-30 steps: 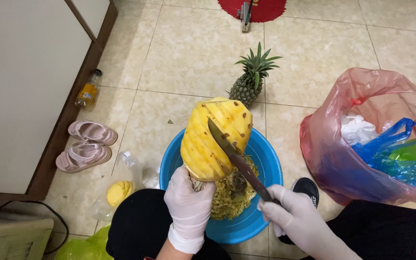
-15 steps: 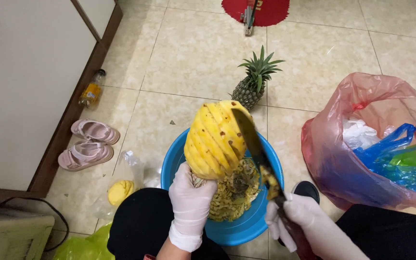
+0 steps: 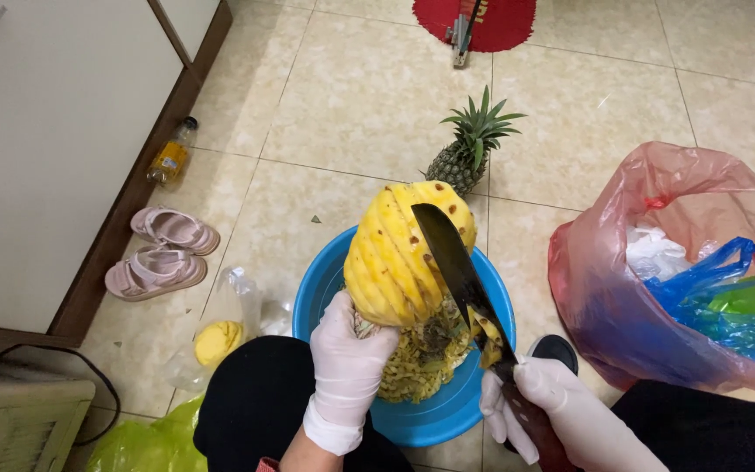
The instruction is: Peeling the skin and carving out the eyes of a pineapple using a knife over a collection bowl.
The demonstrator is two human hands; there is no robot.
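Left hand (image 3: 347, 354), in a white glove, is wrapped tight around the base of the peeled pineapple (image 3: 399, 258), holding it tilted up over the blue basin (image 3: 447, 411) so trimmings drop in with the peel scraps (image 3: 417, 367) already there. Right hand (image 3: 548, 406), also gloved, is clenched around the handle of a dark knife (image 3: 456, 271); its blade lies diagonally against the fruit's right side, at the grooves (a yellow sliver clings near the handle). An unpeeled pineapple (image 3: 469, 149) stands on the tiled floor behind the basin. A red plastic bag (image 3: 622, 297) sits to the right, pink sandals (image 3: 163, 249) to the left.
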